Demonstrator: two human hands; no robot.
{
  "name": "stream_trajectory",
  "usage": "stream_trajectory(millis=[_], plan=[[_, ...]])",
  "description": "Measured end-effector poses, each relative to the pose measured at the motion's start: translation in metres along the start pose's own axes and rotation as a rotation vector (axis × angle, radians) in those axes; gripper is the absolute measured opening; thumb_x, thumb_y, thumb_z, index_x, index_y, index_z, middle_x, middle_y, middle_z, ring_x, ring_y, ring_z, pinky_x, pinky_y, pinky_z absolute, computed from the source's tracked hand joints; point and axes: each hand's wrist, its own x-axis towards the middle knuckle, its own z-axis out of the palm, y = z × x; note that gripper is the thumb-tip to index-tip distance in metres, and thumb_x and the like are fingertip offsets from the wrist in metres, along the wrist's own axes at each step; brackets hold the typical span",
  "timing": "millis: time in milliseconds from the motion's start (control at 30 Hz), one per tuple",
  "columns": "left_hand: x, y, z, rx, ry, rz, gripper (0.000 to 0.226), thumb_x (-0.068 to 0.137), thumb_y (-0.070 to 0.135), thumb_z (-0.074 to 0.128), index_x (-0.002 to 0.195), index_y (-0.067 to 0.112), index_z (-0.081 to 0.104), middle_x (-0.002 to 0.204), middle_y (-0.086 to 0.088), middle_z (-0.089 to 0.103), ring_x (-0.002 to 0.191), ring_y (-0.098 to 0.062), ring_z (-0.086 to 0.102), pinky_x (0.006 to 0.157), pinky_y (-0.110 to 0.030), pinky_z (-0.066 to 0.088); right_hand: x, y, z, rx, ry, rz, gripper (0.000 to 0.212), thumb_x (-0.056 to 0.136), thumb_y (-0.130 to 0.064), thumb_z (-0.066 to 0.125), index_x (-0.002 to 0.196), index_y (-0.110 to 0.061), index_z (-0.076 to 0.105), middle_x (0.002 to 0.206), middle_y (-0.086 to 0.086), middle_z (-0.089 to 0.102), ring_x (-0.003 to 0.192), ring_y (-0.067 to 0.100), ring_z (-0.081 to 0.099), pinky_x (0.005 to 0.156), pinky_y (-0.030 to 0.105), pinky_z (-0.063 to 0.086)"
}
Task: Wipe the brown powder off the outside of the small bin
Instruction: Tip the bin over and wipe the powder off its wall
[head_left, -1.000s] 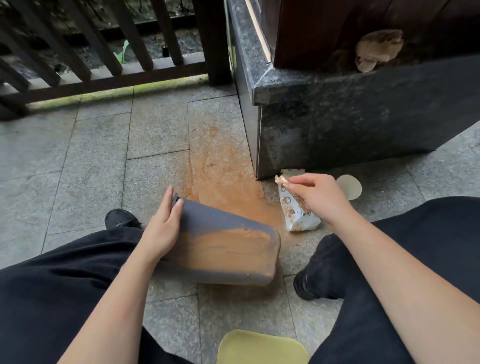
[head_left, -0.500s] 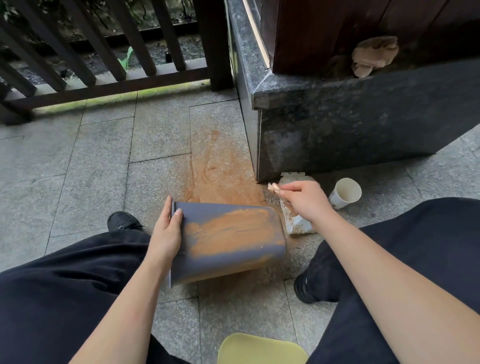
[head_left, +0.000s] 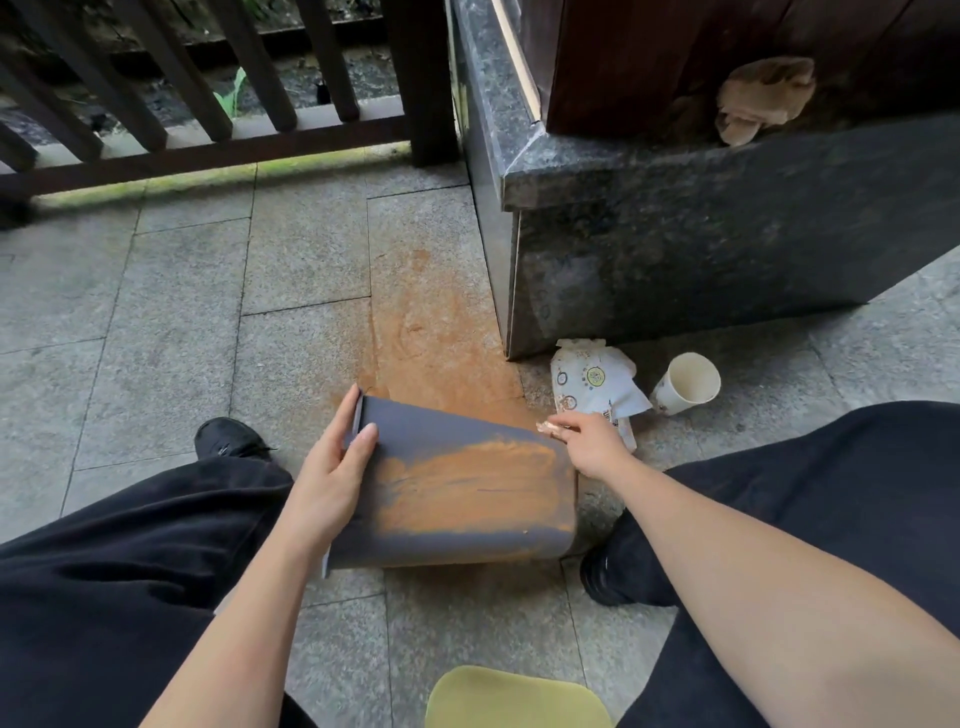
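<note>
Bin lies on its side on the stone floor between the person's legs, long axis running left–right, rim end toward the left hand, base end toward the right. Upper face carries a broad brown powder band along most of its length; more of the same is spread on the floor beyond it toward the stone plinth. Left hand grips the rim end, thumb over the far edge, fingers laid flat on the upper wall, steadying it. Right hand sits just beside the far base corner, fingers curled and pinching a small brown-stained wad, probably a wipe; material not certain. The wad is at, or barely touching, the corner; contact cannot be settled. From it, the powder band lies toward the person and leftward, so the right hand is the nearer and the likely wiping hand; a stroke along the long axis toward the rim looks the natural next move. Wiping judged barely begun: band largely intact. Risk: wad is small and already soiled, may smear. Behind the right hand, a crumpled packet and a paper cup on its side.
</note>
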Motion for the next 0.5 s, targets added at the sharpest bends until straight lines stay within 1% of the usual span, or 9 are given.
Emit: stream_trajectory(millis=[67,133,167,200,233,300,333,433,500], plan=[[0.002,-0.001,-0.001,0.011,0.005,-0.003,0.059,0.102,0.038,0.05,0.155,0.039,0.024,0.151,0.036,0.025,0.136,0.021,0.021,0.109,-0.01,0.018,0.004,-0.001,0.001,-0.031,-0.018,-0.021,0.034,0.1,-0.007,0.048,0.126,-0.016,0.068,0.139,0.004,0.059,0.132,0.025,0.049,0.105,0.034,0.039],[0.006,-0.003,-0.003,0.045,0.027,-0.015,0.057,0.103,0.04,0.048,0.155,0.041,0.023,0.152,0.035,0.024,0.132,0.026,0.019,0.102,0.003,0.017,0.007,-0.003,0.0,-0.058,-0.035,-0.027,0.034,0.098,-0.006,0.049,0.122,-0.018,0.07,0.137,0.004,0.061,0.128,0.025,0.052,0.099,0.034,0.042],[0.009,-0.004,-0.005,0.07,0.038,-0.02,0.055,0.104,0.039,0.046,0.154,0.042,0.024,0.153,0.033,0.025,0.131,0.028,0.019,0.098,0.007,0.016,0.009,-0.004,0.0,-0.066,-0.046,-0.026,0.034,0.098,-0.005,0.049,0.12,-0.019,0.071,0.137,0.004,0.061,0.127,0.025,0.053,0.098,0.034,0.043],[0.012,-0.004,-0.006,0.094,0.047,-0.021,0.054,0.104,0.039,0.046,0.154,0.042,0.025,0.153,0.03,0.027,0.13,0.028,0.02,0.098,0.007,0.016,0.009,-0.004,0.0,-0.069,-0.052,-0.024,0.034,0.097,-0.005,0.049,0.12,-0.019,0.071,0.136,0.004,0.062,0.126,0.024,0.053,0.098,0.034,0.044],[0.014,-0.005,-0.007,0.12,0.058,-0.019,0.053,0.104,0.038,0.045,0.154,0.042,0.026,0.154,0.028,0.028,0.132,0.026,0.021,0.101,0.004,0.016,0.009,-0.005,0.0,-0.069,-0.053,-0.023,0.034,0.097,-0.005,0.049,0.119,-0.018,0.071,0.136,0.004,0.062,0.126,0.024,0.054,0.098,0.034,0.045],[0.017,-0.008,-0.007,0.159,0.086,-0.015,0.052,0.104,0.038,0.045,0.153,0.043,0.028,0.153,0.026,0.031,0.136,0.017,0.026,0.108,-0.007,0.018,0.007,-0.005,0.001,-0.079,-0.033,-0.024,0.035,0.097,-0.004,0.048,0.119,-0.018,0.072,0.135,0.004,0.062,0.124,0.024,0.054,0.098,0.034,0.045],[0.017,-0.01,-0.007,0.164,0.101,-0.022,0.052,0.104,0.037,0.046,0.152,0.043,0.028,0.152,0.025,0.032,0.137,0.013,0.028,0.108,-0.009,0.019,0.006,-0.005,0.002,-0.084,-0.01,-0.025,0.035,0.097,-0.005,0.048,0.118,-0.019,0.072,0.134,0.005,0.062,0.122,0.024,0.055,0.098,0.035,0.046],[0.018,-0.018,-0.005,0.146,0.15,-0.052,0.051,0.104,0.034,0.047,0.153,0.035,0.033,0.152,0.022,0.034,0.132,0.015,0.03,0.098,0.003,0.019,-0.008,-0.005,0.008,-0.087,0.085,-0.013,0.031,0.099,-0.012,0.05,0.118,-0.025,0.071,0.123,0.005,0.057,0.114,0.026,0.057,0.095,0.036,0.047],[0.016,-0.021,-0.004,0.131,0.158,-0.073,0.051,0.104,0.033,0.048,0.153,0.033,0.035,0.151,0.022,0.036,0.132,0.013,0.031,0.097,0.002,0.02,-0.023,-0.001,0.013,-0.113,0.126,-0.028,0.031,0.099,-0.014,0.05,0.118,-0.028,0.07,0.111,0.002,0.049,0.107,0.026,0.056,0.087,0.031,0.043]])
